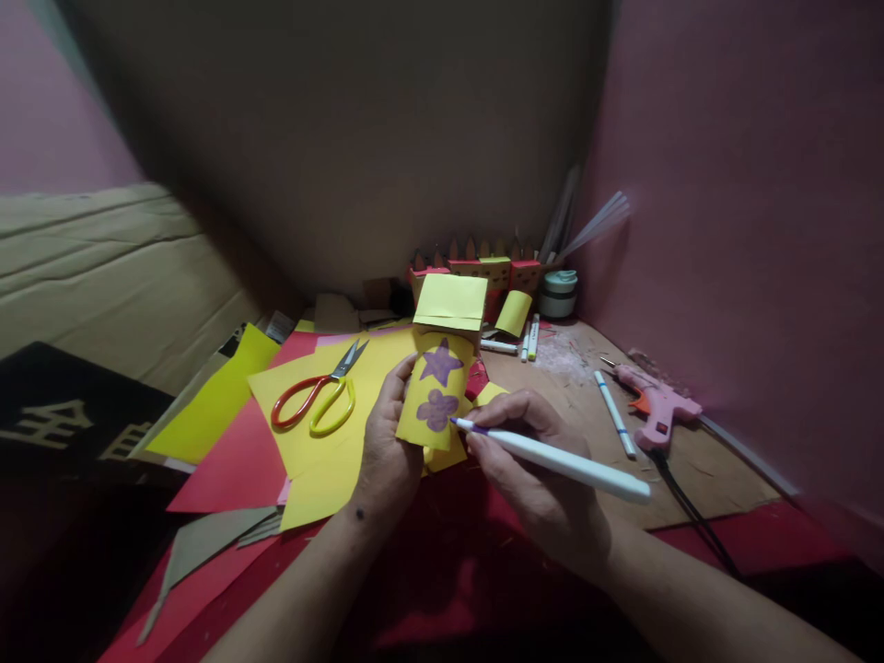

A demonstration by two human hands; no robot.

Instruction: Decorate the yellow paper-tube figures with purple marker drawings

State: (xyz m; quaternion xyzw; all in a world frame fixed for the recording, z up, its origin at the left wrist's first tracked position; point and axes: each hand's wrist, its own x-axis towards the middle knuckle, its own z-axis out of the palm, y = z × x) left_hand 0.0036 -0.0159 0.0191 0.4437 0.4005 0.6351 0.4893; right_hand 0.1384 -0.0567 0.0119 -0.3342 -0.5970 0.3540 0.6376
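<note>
Hands meet mid-desk: left hand [387, 451] grips the upright yellow card [435, 391]; right hand [531, 460] holds the marker [552, 458], tip touching its lower purple flower [436, 410].

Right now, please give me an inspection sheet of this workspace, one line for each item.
Surface: cardboard sheet over red covering.
Job's things: yellow paper box with purple star and flower; white marker.
Clutter: scissors, yellow paper sheets, loose markers, paper crafts at back.
Hands: left hand holds the box; right hand holds the marker, tip at the flower.
Cables: black cord from pink glue gun.
Surroundings: cardboard panels, pink wall.
</note>
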